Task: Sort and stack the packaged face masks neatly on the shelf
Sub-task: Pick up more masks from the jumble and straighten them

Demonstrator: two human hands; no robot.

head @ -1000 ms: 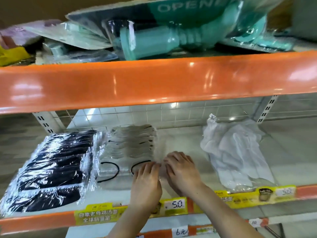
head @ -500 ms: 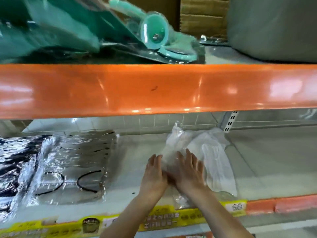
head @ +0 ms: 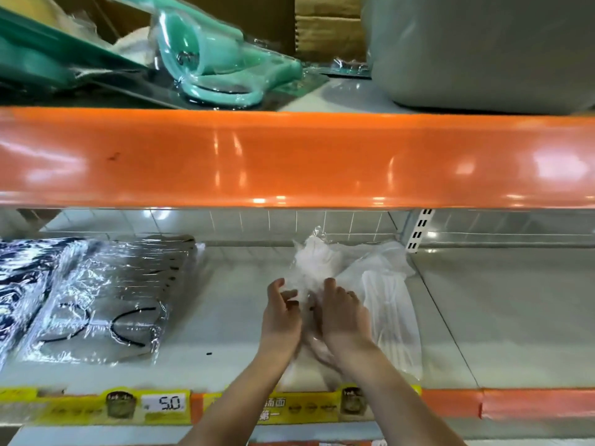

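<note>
A clear pack of white masks stands tilted on the lower shelf, its far end raised. My left hand grips its left side with curled fingers. My right hand curls over its right side. A second white mask pack lies flat just to the right, partly under the held one. Left of my hands lies a clear pack of grey masks with black ear loops. A pack of black masks is at the far left edge.
The orange front of the upper shelf hangs low over the shelf space. Above it lie teal packaged goods and a grey bin. Yellow price labels line the shelf's front edge. A slotted upright stands at the back right.
My hands left the grey mask pack and moved right to the white pack. They lay flat on it half a second ago; now their fingers curl around it and its far end is raised.
</note>
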